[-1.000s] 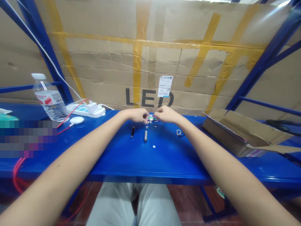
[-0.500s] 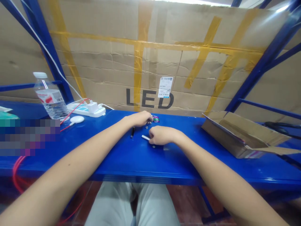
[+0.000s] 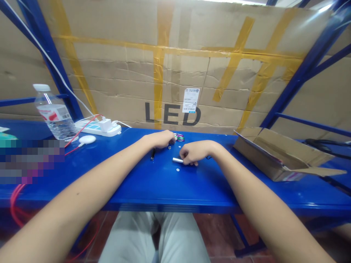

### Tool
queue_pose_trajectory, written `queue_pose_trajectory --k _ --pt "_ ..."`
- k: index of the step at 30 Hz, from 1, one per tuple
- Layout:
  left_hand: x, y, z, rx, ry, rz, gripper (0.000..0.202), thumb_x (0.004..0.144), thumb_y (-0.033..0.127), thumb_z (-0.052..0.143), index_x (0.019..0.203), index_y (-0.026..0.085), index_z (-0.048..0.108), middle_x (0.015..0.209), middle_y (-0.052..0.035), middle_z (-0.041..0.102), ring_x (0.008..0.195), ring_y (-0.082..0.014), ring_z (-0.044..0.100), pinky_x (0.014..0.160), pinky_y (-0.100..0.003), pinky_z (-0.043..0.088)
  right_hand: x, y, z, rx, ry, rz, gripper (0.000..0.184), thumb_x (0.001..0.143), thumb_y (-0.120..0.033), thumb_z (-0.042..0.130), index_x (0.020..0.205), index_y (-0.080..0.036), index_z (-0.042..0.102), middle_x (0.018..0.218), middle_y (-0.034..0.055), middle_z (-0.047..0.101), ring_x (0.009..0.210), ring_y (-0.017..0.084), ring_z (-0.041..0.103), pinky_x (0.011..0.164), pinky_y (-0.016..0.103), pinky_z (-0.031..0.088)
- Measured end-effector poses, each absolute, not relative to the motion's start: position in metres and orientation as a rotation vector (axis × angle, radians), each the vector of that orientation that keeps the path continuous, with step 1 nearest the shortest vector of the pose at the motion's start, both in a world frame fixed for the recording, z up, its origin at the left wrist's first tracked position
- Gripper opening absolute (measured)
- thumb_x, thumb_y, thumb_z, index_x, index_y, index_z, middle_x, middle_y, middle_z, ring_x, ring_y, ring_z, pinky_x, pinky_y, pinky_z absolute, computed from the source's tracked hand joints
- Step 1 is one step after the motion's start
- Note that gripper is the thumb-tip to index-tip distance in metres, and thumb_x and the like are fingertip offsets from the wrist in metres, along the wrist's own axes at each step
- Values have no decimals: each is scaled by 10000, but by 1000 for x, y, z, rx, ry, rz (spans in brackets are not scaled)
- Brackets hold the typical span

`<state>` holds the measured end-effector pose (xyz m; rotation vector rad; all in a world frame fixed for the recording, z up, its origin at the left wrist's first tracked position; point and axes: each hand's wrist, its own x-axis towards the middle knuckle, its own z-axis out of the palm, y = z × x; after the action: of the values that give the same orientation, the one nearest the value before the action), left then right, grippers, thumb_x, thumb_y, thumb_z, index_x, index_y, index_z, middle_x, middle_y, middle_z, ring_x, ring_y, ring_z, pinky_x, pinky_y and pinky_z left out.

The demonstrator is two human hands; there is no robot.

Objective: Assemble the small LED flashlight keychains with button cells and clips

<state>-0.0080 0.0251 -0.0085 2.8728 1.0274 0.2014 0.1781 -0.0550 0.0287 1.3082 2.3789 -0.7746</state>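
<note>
My left hand (image 3: pixel 163 138) is at the far middle of the blue table, its fingers curled down. Its fingertips are beside a small cluster of shiny purple and green metal pieces (image 3: pixel 180 137); anything pinched in them is hidden. My right hand (image 3: pixel 194 152) is closed round one end of a short silver cylinder (image 3: pixel 177 160), whose other end points left. Near the hands lie a slim black piece with a metal end (image 3: pixel 153 155), a tiny metal part (image 3: pixel 169 147) and a small pale disc (image 3: pixel 178 170). Another pale disc (image 3: pixel 179 147) lies between the hands.
An open cardboard box (image 3: pixel 260 157) stands on the right of the blue table (image 3: pixel 153 190). To the left are a water bottle (image 3: pixel 55 113), a white power strip (image 3: pixel 95 128), a round white charger (image 3: pixel 87 139) and a red cable (image 3: pixel 16 201). A large carton (image 3: pixel 131 80) stands behind.
My right hand has shifted slightly right and up with the silver cylinder, showing more of it and uncovering a pale disc. My left hand stays by the coloured pieces. The view has shifted slightly.
</note>
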Motion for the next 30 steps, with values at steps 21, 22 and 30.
queue_pose_trajectory --k 21,22,30 --pt "-21 30 8 2696 1356 -127 128 725 154 648 837 159 710 812 -61 714 698 -173 613 626 -258 423 198 -20 -5 1240 2651 -2115 170 807 -209 648 932 -177 537 873 94 744 691 163 713 619 263 577" --pt "-21 30 9 2686 1363 -127 121 719 162 656 830 160 703 810 -59 712 700 -172 611 624 -258 422 197 -21 -6 1292 2653 -2080 156 809 -202 640 925 -176 541 875 96 744 694 163 713 603 252 570" --pt "-23 29 9 2612 1412 -118 192 677 178 643 863 171 689 818 -45 715 688 -161 601 648 -253 440 198 -17 -7 1517 2694 -1809 104 812 -165 622 900 -159 566 859 95 737 689 157 704 577 238 562"
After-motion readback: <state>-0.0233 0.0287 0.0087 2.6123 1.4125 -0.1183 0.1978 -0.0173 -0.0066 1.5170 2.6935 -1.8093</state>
